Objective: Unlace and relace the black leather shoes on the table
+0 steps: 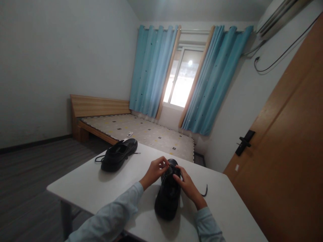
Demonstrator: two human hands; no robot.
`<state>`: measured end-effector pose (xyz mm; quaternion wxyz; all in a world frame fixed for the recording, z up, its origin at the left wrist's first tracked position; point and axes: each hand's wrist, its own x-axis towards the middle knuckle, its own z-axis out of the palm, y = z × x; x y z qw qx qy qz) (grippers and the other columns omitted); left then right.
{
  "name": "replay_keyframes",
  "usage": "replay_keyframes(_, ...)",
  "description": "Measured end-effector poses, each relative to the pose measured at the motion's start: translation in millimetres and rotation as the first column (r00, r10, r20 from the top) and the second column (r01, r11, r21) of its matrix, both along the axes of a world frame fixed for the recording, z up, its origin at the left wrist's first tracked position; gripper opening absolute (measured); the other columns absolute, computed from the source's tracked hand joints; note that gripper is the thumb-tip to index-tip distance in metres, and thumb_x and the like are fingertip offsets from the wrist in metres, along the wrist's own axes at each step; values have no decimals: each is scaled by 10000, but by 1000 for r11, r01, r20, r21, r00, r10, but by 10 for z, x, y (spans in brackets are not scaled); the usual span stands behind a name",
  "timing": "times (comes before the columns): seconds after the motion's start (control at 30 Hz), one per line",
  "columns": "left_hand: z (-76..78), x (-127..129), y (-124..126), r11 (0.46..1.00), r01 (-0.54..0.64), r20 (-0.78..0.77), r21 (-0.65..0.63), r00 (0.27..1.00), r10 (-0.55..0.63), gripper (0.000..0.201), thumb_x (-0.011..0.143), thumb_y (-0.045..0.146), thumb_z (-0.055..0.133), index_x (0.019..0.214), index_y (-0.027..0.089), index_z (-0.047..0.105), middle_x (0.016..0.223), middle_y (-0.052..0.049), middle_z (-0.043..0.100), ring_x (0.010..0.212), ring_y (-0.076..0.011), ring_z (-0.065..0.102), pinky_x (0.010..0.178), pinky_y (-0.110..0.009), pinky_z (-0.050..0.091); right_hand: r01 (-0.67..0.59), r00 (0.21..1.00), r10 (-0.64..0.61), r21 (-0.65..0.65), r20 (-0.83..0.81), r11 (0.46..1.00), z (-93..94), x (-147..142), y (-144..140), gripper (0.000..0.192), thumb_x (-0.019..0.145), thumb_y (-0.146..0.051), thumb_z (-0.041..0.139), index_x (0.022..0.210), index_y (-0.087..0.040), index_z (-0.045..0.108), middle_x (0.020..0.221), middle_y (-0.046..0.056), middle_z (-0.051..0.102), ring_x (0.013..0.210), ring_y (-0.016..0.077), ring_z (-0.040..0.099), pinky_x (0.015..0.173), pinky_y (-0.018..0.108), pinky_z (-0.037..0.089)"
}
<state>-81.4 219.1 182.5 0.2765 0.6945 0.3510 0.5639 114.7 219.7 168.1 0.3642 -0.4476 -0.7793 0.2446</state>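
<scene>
A black shoe [168, 198] stands on the white table in front of me, heel toward me and toe pointing away. At its lacing near the toe, my left hand [156, 169] has thumb and forefinger pinched together on what looks like the black shoelace. My right hand [186, 183] grips the shoe's right side, fingers at the upper edge by the eyelets. A loose black lace end [205, 191] lies on the table right of my right wrist. Farther left, a second black shoe [119, 155] rests on the table, its lace ends trailing out on both sides.
The white table [85, 183] has a rounded left corner. Behind it is a low wooden bed with a patterned mattress [151, 134] and a small white remote [130, 134] on top. Blue curtains [153, 70] flank a window. A brown door [282, 134] with a black handle stands right.
</scene>
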Motion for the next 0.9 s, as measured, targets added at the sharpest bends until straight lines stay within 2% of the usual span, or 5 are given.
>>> replay_keyframes(0.2,24,-46,28,992,-113,-120,50,986,118,57,760,232,566,775,182,590,760,0,631,645,-111,526,600,-215,432,10,1000,-10,3,-6,1000,-7,11,1,473,807,-454,544,1207,-208,482,1277,93,525,1202,247,469,1039,421,332)
replay_keyframes(0.4,-66,-138,137,989,-118,-245,93,960,137,88,723,210,619,806,207,649,775,-17,656,711,-157,564,668,-254,432,18,1000,-18,9,-5,1000,-19,22,-3,470,808,-457,542,1201,-208,480,1282,89,518,1211,237,457,1049,415,319)
replay_keyframes(0.63,-50,-220,165,994,-109,-257,-24,961,99,88,678,314,680,698,230,701,665,-21,671,676,-182,543,679,-271,419,17,1000,-17,9,-18,1000,-24,24,-9,463,804,-442,555,1204,-218,486,1275,82,528,1203,239,467,1044,421,325)
replay_keyframes(0.77,36,-275,173,984,-108,-83,-144,992,97,197,682,382,653,694,185,667,694,-35,654,704,-181,563,685,-282,450,16,1000,-16,7,-12,1000,-30,28,-4,475,804,-449,551,1213,-218,478,1281,80,524,1210,235,463,1048,412,322)
replay_keyframes(0.9,158,-299,119,963,110,335,-245,942,-23,211,703,355,607,758,152,586,799,-35,627,825,-181,587,757,-314,490,35,999,-34,4,-12,999,-14,24,-14,497,795,-458,557,1219,-210,478,1279,87,524,1209,245,463,1048,414,322)
